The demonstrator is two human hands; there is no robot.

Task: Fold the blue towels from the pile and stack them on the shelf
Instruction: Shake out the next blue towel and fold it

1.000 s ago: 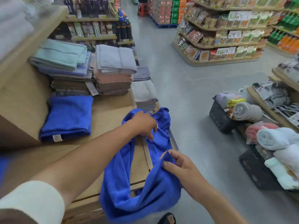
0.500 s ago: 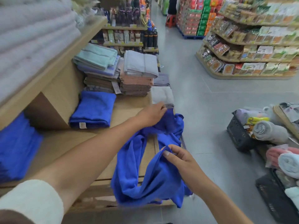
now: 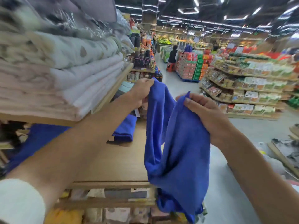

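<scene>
L grip & R grip, each w/ pinch on top corner of blue towel, mid-air

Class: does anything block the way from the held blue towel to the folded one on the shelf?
Nothing visible. The blue towel hangs from the left hand and right hand by the shelf; only bare wood separates it from the folded towel.

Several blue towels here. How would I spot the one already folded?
Start at the wooden shelf on the left, below the stacked pale blankets. The folded blue towel lies flat on it, just beyond the left forearm. Unlike the loose blue towel gripped by the left hand and right hand, it is a neat rectangle with a small white tag.
</scene>
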